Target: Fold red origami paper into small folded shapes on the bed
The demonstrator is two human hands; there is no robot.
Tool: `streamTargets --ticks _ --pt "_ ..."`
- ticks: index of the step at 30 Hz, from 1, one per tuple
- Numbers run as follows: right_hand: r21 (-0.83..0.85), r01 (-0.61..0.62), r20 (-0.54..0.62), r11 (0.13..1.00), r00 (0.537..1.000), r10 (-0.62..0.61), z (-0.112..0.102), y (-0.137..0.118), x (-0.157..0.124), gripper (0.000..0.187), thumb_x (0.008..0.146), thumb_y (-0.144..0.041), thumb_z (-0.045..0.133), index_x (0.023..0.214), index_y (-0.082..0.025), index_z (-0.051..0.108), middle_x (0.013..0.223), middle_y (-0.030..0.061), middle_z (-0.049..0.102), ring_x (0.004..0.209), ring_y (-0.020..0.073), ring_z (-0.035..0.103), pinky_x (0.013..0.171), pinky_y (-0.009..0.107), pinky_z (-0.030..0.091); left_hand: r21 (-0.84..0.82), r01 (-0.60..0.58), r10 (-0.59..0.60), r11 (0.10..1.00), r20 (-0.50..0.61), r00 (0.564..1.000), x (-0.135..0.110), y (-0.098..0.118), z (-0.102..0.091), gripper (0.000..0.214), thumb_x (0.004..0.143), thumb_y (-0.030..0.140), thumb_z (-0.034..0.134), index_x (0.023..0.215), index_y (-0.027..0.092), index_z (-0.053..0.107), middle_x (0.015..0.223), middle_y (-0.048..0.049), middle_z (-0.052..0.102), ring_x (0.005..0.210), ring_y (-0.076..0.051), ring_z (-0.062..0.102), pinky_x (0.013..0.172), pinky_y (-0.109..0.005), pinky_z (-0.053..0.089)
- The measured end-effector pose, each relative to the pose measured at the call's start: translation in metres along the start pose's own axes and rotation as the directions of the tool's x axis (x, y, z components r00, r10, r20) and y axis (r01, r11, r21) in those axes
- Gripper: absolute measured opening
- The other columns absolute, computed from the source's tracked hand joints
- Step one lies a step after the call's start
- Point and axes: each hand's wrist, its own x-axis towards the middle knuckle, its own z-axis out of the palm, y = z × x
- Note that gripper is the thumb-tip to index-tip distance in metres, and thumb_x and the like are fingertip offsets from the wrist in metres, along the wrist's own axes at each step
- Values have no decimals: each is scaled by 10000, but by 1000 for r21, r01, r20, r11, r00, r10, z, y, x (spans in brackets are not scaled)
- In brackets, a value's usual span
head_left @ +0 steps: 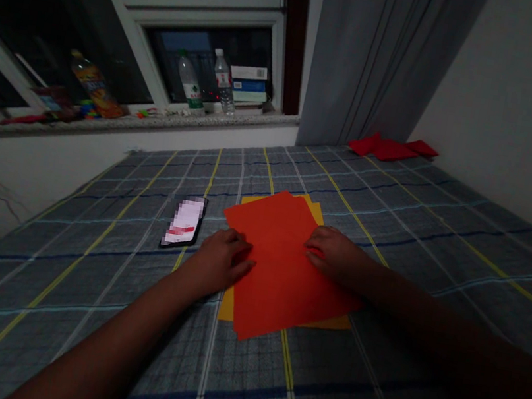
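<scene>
Two kinds of paper lie loosely stacked on the checked cloth: an orange sheet (279,275) on top, turned at an angle, and yellow paper (335,323) showing at the edges beneath it. More than one orange sheet seems to be there, as a second edge shows. My left hand (221,259) rests at the stack's left edge, its thumb and forefinger apart over the orange sheet. At the right edge, my right hand (331,252) has its fingers closed in a pinch on the orange sheet. Its thumb is partly hidden.
A phone (185,222) with a lit screen lies left of the paper. Red items (391,149) sit at the cloth's far right corner, by the grey curtain (366,61). Bottles (192,85) and stacked boxes or books (249,85) stand on the windowsill (158,120).
</scene>
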Motion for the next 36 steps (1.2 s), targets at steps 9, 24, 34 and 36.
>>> streamTargets --ticks 9,24,34,36 --pt "-192 -25 38 981 999 33 -13 -15 -4 370 910 -459 608 1056 -139 722 1131 166 643 1078 307 544 939 439 432 57 -214 205 975 129 970 -8 -10 -13 481 857 103 543 1330 180 583 1313 -138 561 1231 -256 535 1062 -394 441" --pt "-292 -109 101 950 984 144 -15 -23 -1 405 990 -428 453 1134 -122 676 1129 168 663 1078 289 597 919 404 428 -177 -166 181 970 75 981 -4 -5 -18 354 887 200 537 1220 179 654 1250 -116 637 1194 -238 581 1039 -384 455" --pt "-311 -111 80 944 987 142 -10 -30 -2 422 967 -453 492 1111 -104 681 1132 180 638 1069 312 582 898 424 445 -350 213 -189 912 102 977 -2 4 -18 322 924 355 509 1086 186 729 1225 -86 704 1110 -250 663 989 -391 503" --pt "-308 -109 77 945 987 139 -10 -32 -2 411 968 -440 494 1113 -104 681 1126 179 638 1063 308 581 899 419 443 -273 210 -207 939 42 978 -1 10 -17 306 890 389 582 1064 188 733 1197 -96 706 1083 -263 665 963 -391 511"
